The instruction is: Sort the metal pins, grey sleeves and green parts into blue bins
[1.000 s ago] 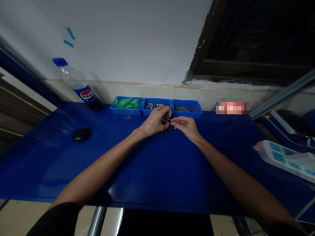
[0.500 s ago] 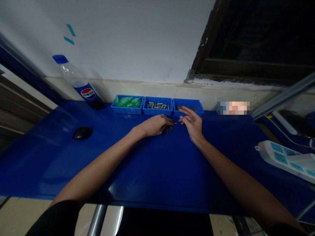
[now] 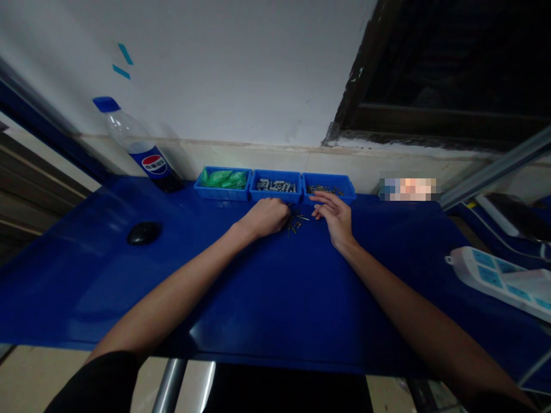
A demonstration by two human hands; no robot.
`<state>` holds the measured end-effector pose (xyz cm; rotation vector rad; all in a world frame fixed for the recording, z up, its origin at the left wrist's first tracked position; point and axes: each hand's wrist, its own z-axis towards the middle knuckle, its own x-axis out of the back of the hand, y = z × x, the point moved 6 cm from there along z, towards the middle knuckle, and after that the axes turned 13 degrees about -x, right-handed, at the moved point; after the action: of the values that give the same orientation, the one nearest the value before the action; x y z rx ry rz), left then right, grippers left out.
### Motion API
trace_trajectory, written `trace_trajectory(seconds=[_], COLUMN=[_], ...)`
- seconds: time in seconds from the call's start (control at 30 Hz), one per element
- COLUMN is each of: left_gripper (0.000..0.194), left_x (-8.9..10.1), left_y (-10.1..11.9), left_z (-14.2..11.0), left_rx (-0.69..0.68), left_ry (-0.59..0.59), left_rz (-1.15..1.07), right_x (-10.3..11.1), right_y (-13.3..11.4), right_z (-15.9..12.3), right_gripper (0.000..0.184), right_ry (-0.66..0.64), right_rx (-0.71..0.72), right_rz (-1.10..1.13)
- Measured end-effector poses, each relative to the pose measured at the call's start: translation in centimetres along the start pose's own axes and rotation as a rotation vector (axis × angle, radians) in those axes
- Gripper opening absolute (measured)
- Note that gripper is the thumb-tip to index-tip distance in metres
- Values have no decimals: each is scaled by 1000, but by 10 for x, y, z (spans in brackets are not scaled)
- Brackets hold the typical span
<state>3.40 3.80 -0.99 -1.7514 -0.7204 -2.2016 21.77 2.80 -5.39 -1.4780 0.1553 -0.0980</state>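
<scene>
Several small, thin metal pieces, perhaps screws or pins (image 3: 297, 225), lie scattered on the blue tabletop (image 3: 275, 298) between my hands. My left hand (image 3: 269, 218) is closed beside their left edge, fingers curled under, and whatever it may hold is hidden. To their right, my right hand (image 3: 338, 217) is open with fingers apart and slightly bent, in front of the right blue bin (image 3: 350, 192). That bin contains more small metal pieces. The middle blue bin (image 3: 275, 197) holds short silvery metal parts, and the left blue bin (image 3: 222, 194) holds green plastic-looking packets.
A cola bottle (image 3: 148, 158) stands at the back left, with a black computer mouse (image 3: 143, 233) in front of it. A white power strip (image 3: 495, 275) lies at the right. The wall (image 3: 249, 74) rises directly behind the bins.
My left hand has drawn slightly left and its fingers have curled in, uncovering more metal pieces, which lie more spread out. My right fingers have come slightly down from the right bin.
</scene>
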Motion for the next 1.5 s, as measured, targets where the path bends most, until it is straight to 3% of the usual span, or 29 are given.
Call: trace_trajectory(seconds=[0.1,0.17,0.3,0.6,0.83,0.97,1.3,1.5], left_gripper=[25,24,26,57,22,15,18,19], left_x=[-1,-1,-3,-6,5,9,-4,-1], left_y=[0,-2,-9,-17,-15,-15,-19,-21], left_z=[0,0,-2,-1,2,2,1,-1], left_rx=[11,36,78,14,26,78,187,211], left_ry=[-91,-84,-38,145,390,507,482,476], left_rz=[147,161,131,-117,-496,-652,-799,-717], right_x=[0,0,0,0,-5,-12,-17,-15], right_y=[0,1,3,3,2,0,0,0], right_z=[0,1,1,1,0,-3,-3,-1], right_gripper=[32,30,28,27,23,24,28,27], right_ry=[-2,-9,-19,-34,-57,-128,-236,-232], right_rx=[-11,-19,-33,-32,-48,-48,-81,-85], right_rz=[4,3,-1,3,-36,-76,-17,1])
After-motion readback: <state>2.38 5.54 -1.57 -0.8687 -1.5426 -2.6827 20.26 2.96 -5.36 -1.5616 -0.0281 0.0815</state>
